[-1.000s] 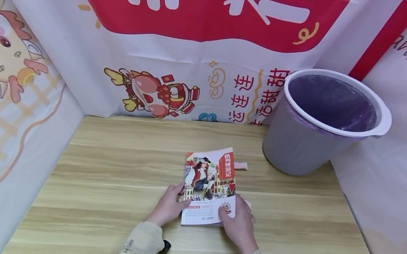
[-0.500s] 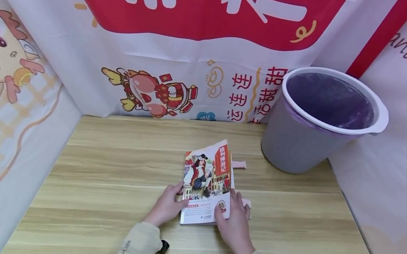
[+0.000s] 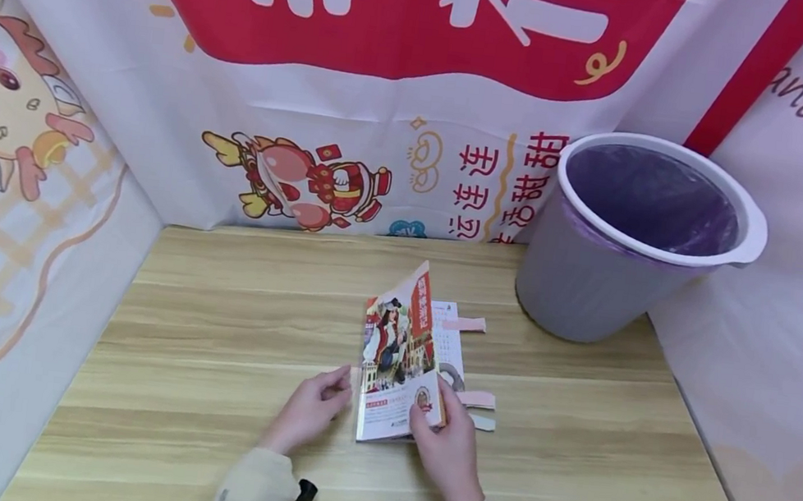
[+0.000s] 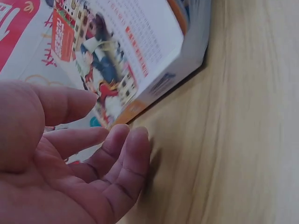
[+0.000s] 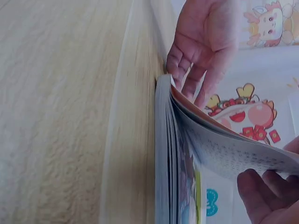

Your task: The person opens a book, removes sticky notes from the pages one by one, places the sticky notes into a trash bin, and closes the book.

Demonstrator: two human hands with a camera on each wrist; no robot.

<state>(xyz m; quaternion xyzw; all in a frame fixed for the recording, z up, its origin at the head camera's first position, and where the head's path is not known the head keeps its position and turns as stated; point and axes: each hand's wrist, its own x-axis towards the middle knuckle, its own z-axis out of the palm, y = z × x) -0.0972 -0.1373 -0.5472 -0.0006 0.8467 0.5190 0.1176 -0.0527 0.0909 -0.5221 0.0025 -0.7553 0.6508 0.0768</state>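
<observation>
A paperback book [image 3: 393, 349] lies on the wooden table with its illustrated front cover and some leaves raised. My right hand [image 3: 449, 450] pinches these near the lower right corner, thumb on the cover and fingers behind, as the right wrist view shows with the lifted pages [image 5: 224, 144]. Beneath, a printed page [image 3: 446, 346] is exposed. Pink strips [image 3: 477, 399] and a pale strip [image 3: 483, 423] stick out from the book's right side. Beside the spine, my left hand [image 3: 309, 409] holds nothing, its fingers loosely bent; in the left wrist view its fingertips are close to the spine [image 4: 154, 91].
A grey bin [image 3: 585, 271] with a purple liner stands at the table's back right corner. Printed cloth walls [image 3: 359, 97] enclose the back and both sides. Wooden tabletop [image 3: 215, 320] extends around the book.
My right hand has moved left, raising the cover and leaves further and exposing the page and strips beneath. My left hand has let go of the book's left edge and drawn slightly left.
</observation>
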